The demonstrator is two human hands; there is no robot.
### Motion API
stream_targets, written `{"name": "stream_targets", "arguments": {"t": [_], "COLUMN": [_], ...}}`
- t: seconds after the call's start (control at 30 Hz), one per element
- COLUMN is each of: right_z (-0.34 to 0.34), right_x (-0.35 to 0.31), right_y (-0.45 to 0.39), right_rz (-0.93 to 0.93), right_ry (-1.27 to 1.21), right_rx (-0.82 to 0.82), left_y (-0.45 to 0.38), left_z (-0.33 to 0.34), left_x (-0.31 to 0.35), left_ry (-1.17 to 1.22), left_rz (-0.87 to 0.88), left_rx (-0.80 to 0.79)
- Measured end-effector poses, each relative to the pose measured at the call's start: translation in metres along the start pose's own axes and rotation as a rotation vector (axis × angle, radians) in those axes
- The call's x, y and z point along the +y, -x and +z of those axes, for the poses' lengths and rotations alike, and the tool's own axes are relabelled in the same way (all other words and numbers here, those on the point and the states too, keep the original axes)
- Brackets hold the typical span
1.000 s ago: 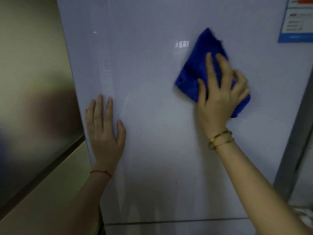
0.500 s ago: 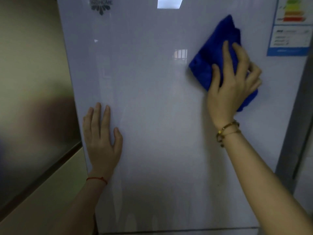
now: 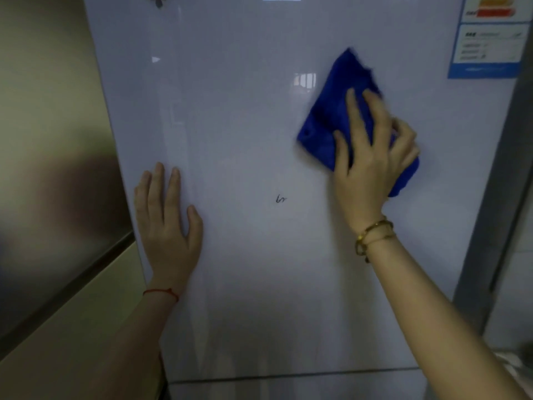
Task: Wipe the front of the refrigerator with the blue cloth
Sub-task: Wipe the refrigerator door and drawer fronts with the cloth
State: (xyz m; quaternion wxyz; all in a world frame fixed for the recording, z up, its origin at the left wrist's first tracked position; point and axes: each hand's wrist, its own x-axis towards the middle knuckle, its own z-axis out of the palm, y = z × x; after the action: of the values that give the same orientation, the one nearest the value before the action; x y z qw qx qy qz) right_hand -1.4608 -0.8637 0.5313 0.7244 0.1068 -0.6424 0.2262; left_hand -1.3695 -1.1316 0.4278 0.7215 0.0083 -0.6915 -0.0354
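Note:
The refrigerator's glossy white door (image 3: 259, 125) fills the middle of the view. A folded blue cloth (image 3: 331, 119) lies flat against its upper right part. My right hand (image 3: 372, 163) presses on the cloth, fingers spread over it and curled at its right edge. My left hand (image 3: 167, 223) rests flat and open on the door near its left edge, fingers pointing up. A small dark scribble mark (image 3: 281, 199) shows on the door between my hands.
An energy label sticker (image 3: 490, 47) sits at the door's top right. A beige wall with a dark panel (image 3: 52, 183) stands to the left. The grey side frame (image 3: 496, 212) runs down the right. A seam (image 3: 288, 376) crosses the door low down.
My right hand slid the cloth up and right, then back down and left. The left hand stayed flat on the door. The scribble mark now shows.

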Motion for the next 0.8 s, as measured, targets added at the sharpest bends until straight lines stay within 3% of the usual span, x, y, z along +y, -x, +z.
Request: {"name": "stream_targets", "arguments": {"t": [0.13,0.2,0.27,0.4,0.53,0.63,0.73,0.8], "right_z": [-0.029,-0.043,-0.037,-0.009,-0.019,-0.045,-0.048,-0.035], "right_x": [-0.009,-0.002,-0.002,-0.029,-0.040,-0.004,0.012,0.007], "right_y": [0.118,0.146,0.124,0.057,0.134,0.202,0.195,0.160], "right_rz": [-0.363,-0.428,-0.349,-0.021,-0.393,-0.539,-0.450,-0.250], "right_ry": [-0.071,-0.058,-0.081,-0.081,-0.141,-0.102,-0.109,-0.119], "right_rx": [-0.211,-0.255,-0.245,-0.083,-0.186,-0.259,-0.265,-0.182], "left_y": [-0.001,-0.001,-0.001,-0.001,0.000,-0.001,0.000,0.000], "left_z": [-0.002,-0.003,-0.003,-0.003,-0.002,-0.001,-0.001,-0.001], "left_x": [0.002,0.002,0.002,0.000,-0.002,-0.001,-0.002,-0.003], "left_ry": [-0.003,-0.007,-0.004,-0.001,0.011,0.014,0.004,0.000], "left_rz": [-0.004,-0.008,-0.008,-0.010,-0.014,-0.010,-0.001,0.001], "left_rx": [-0.009,-0.014,-0.017,-0.023,-0.032,-0.021,-0.012,-0.019]}}
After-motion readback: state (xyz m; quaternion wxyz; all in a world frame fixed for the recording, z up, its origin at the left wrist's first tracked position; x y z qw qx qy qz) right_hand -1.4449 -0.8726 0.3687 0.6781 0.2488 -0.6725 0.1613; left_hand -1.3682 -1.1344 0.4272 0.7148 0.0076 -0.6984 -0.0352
